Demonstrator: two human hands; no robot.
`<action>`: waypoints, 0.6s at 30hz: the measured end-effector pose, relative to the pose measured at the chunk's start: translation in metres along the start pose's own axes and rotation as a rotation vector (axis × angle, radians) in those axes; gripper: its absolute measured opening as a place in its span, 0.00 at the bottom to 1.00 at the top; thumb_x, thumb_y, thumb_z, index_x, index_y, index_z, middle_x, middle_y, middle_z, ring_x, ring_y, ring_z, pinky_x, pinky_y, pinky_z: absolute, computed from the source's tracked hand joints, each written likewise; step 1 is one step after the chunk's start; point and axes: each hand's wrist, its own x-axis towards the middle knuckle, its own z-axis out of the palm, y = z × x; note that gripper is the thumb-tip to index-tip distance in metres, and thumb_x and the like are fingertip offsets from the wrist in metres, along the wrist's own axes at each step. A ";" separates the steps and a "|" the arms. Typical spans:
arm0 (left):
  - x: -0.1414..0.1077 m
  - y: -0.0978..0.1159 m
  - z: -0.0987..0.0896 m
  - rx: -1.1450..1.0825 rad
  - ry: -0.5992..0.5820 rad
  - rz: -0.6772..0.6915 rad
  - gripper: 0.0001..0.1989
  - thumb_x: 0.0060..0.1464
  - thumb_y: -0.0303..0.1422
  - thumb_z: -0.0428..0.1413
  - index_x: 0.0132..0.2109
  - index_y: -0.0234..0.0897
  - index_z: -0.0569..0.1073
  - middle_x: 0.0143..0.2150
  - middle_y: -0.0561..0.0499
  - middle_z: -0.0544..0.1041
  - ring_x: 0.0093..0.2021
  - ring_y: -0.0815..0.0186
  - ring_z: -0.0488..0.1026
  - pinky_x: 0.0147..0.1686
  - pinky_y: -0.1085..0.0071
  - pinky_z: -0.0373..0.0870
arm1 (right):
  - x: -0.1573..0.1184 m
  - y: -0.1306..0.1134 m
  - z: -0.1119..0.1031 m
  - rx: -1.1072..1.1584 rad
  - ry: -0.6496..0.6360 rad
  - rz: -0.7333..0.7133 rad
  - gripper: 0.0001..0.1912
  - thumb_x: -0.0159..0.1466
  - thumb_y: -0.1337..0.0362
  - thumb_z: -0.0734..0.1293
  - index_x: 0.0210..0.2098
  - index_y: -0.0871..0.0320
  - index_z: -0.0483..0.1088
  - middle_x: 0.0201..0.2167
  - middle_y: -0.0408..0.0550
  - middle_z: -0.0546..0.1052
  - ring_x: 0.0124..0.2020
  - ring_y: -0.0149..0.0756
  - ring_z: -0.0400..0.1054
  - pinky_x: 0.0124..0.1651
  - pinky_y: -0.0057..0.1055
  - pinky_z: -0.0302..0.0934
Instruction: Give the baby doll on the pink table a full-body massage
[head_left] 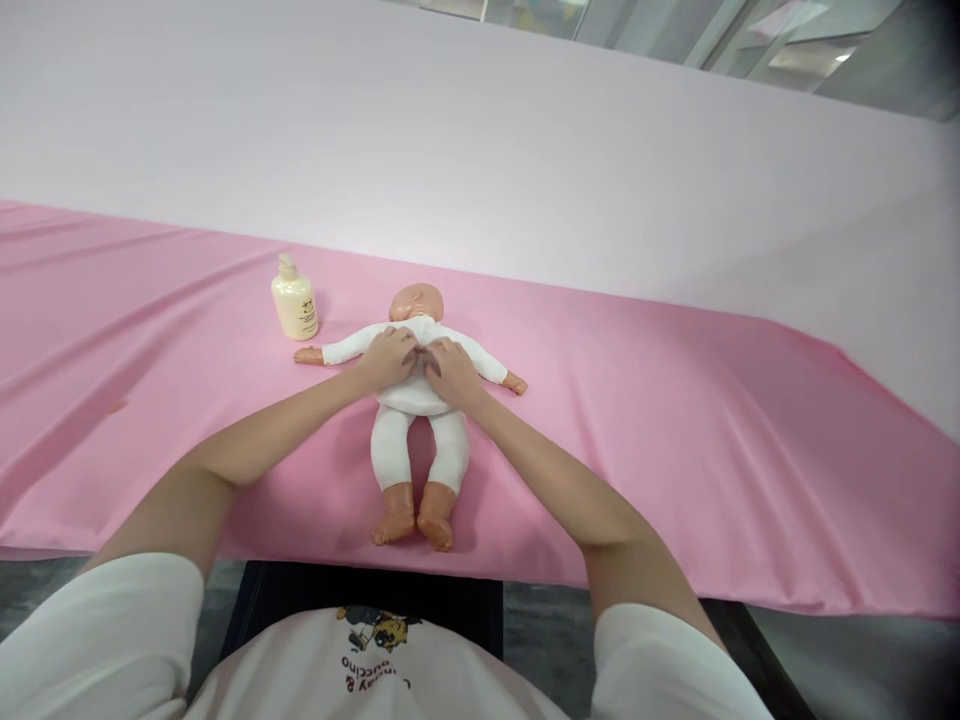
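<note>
A baby doll (418, 397) in a white outfit lies on its back, head away from me, arms spread and bare feet toward me. On the left side of its chest rests my left hand (390, 358), fingers curled inward and pressed to the white cloth. My right hand (451, 370) mirrors it on the right side, also with bent fingers. Both sets of fingertips nearly meet at the middle of the chest. What lies between the fingertips is mostly hidden, though they seem to pinch the cloth.
A cream pump bottle (295, 303) stands upright left of the doll, near its outstretched hand. Beneath everything is a wrinkled pink cloth (637, 430) that hangs to the near edge. A white surface (480, 150) stretches behind it.
</note>
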 end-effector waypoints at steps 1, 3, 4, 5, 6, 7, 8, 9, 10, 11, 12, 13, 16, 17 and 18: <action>-0.015 0.003 -0.001 -0.021 -0.035 0.068 0.13 0.65 0.30 0.48 0.50 0.34 0.75 0.52 0.40 0.78 0.54 0.54 0.73 0.59 0.56 0.67 | -0.016 -0.003 -0.001 -0.002 -0.016 -0.051 0.16 0.68 0.69 0.58 0.52 0.61 0.72 0.52 0.60 0.74 0.55 0.53 0.67 0.63 0.52 0.63; -0.045 0.006 -0.004 -0.056 -0.129 0.276 0.13 0.66 0.30 0.48 0.49 0.38 0.76 0.50 0.44 0.80 0.51 0.57 0.74 0.56 0.58 0.68 | -0.047 -0.008 -0.005 0.015 -0.059 -0.159 0.15 0.71 0.68 0.57 0.50 0.59 0.72 0.50 0.57 0.76 0.52 0.49 0.69 0.59 0.49 0.65; -0.058 0.007 -0.004 -0.056 -0.138 0.394 0.12 0.67 0.31 0.48 0.49 0.39 0.76 0.52 0.44 0.80 0.53 0.56 0.74 0.56 0.58 0.68 | -0.059 -0.008 -0.007 0.025 -0.074 -0.205 0.15 0.71 0.68 0.57 0.50 0.58 0.72 0.49 0.57 0.76 0.51 0.48 0.69 0.58 0.49 0.66; -0.066 0.008 -0.005 -0.053 -0.134 0.500 0.12 0.67 0.32 0.48 0.47 0.40 0.76 0.52 0.45 0.80 0.53 0.57 0.74 0.56 0.59 0.68 | -0.069 -0.008 -0.009 0.037 -0.077 -0.237 0.15 0.72 0.68 0.57 0.51 0.58 0.72 0.49 0.57 0.76 0.51 0.47 0.70 0.56 0.48 0.68; -0.071 0.007 -0.004 -0.052 -0.124 0.570 0.12 0.68 0.32 0.47 0.47 0.40 0.77 0.52 0.45 0.80 0.52 0.57 0.74 0.55 0.59 0.68 | -0.075 -0.007 -0.010 0.049 -0.082 -0.257 0.15 0.72 0.68 0.58 0.52 0.57 0.72 0.48 0.56 0.77 0.50 0.47 0.70 0.55 0.47 0.69; -0.072 0.007 -0.004 -0.051 -0.109 0.596 0.13 0.69 0.32 0.47 0.47 0.40 0.77 0.50 0.45 0.81 0.50 0.58 0.74 0.54 0.60 0.69 | -0.077 -0.005 -0.011 0.064 -0.090 -0.265 0.15 0.72 0.68 0.59 0.54 0.57 0.71 0.48 0.56 0.77 0.50 0.46 0.71 0.53 0.46 0.70; -0.069 0.005 -0.002 -0.048 -0.095 0.580 0.13 0.69 0.32 0.46 0.47 0.40 0.77 0.48 0.45 0.81 0.48 0.59 0.74 0.52 0.61 0.69 | -0.075 -0.003 -0.012 0.080 -0.105 -0.257 0.16 0.71 0.67 0.59 0.56 0.57 0.70 0.48 0.56 0.77 0.49 0.46 0.72 0.51 0.45 0.70; -0.063 0.003 -0.001 -0.042 -0.082 0.533 0.14 0.69 0.32 0.46 0.47 0.39 0.77 0.45 0.45 0.81 0.45 0.60 0.74 0.50 0.62 0.70 | -0.070 0.000 -0.012 0.097 -0.124 -0.240 0.17 0.71 0.67 0.60 0.58 0.57 0.69 0.47 0.55 0.78 0.47 0.45 0.72 0.49 0.44 0.71; -0.053 0.000 0.001 -0.034 -0.072 0.459 0.14 0.70 0.32 0.46 0.47 0.38 0.77 0.42 0.45 0.80 0.43 0.60 0.74 0.48 0.63 0.70 | -0.062 0.004 -0.011 0.112 -0.147 -0.218 0.18 0.71 0.66 0.62 0.59 0.56 0.69 0.47 0.55 0.78 0.45 0.44 0.73 0.47 0.44 0.71; -0.042 -0.004 0.003 -0.014 -0.065 0.391 0.13 0.69 0.32 0.47 0.47 0.37 0.77 0.40 0.45 0.80 0.41 0.60 0.74 0.46 0.63 0.70 | -0.051 0.008 -0.010 0.123 -0.158 -0.191 0.18 0.71 0.64 0.63 0.60 0.56 0.69 0.45 0.53 0.79 0.43 0.44 0.73 0.46 0.44 0.70; -0.031 -0.008 0.005 0.007 -0.059 0.347 0.13 0.69 0.32 0.47 0.46 0.36 0.77 0.40 0.45 0.79 0.42 0.60 0.74 0.47 0.62 0.70 | -0.039 0.012 -0.009 0.130 -0.157 -0.177 0.17 0.71 0.63 0.64 0.58 0.57 0.70 0.42 0.52 0.79 0.43 0.44 0.73 0.48 0.44 0.70; -0.019 -0.013 0.007 0.013 -0.056 0.327 0.14 0.69 0.33 0.48 0.45 0.36 0.78 0.40 0.44 0.79 0.43 0.59 0.74 0.48 0.62 0.70 | -0.026 0.016 -0.007 0.131 -0.137 -0.162 0.16 0.71 0.62 0.65 0.56 0.56 0.72 0.41 0.51 0.79 0.44 0.44 0.73 0.50 0.44 0.69; 0.013 -0.028 0.012 -0.002 -0.005 0.259 0.14 0.69 0.32 0.47 0.45 0.35 0.78 0.45 0.42 0.80 0.48 0.57 0.74 0.52 0.60 0.69 | 0.014 0.028 0.003 0.108 -0.019 -0.134 0.10 0.70 0.62 0.65 0.47 0.56 0.76 0.44 0.53 0.78 0.48 0.45 0.71 0.57 0.46 0.66; 0.022 -0.032 0.015 -0.007 0.023 0.221 0.13 0.69 0.30 0.47 0.45 0.35 0.77 0.46 0.42 0.80 0.49 0.57 0.74 0.53 0.60 0.70 | 0.026 0.031 0.007 0.096 0.018 -0.108 0.09 0.69 0.63 0.64 0.43 0.56 0.77 0.45 0.53 0.77 0.49 0.46 0.70 0.59 0.47 0.65; 0.029 -0.036 0.018 -0.013 0.059 0.166 0.13 0.68 0.29 0.47 0.44 0.35 0.77 0.47 0.41 0.80 0.50 0.56 0.75 0.53 0.59 0.70 | 0.037 0.034 0.012 0.086 0.060 -0.056 0.09 0.69 0.64 0.63 0.42 0.57 0.77 0.44 0.54 0.77 0.50 0.47 0.70 0.60 0.48 0.64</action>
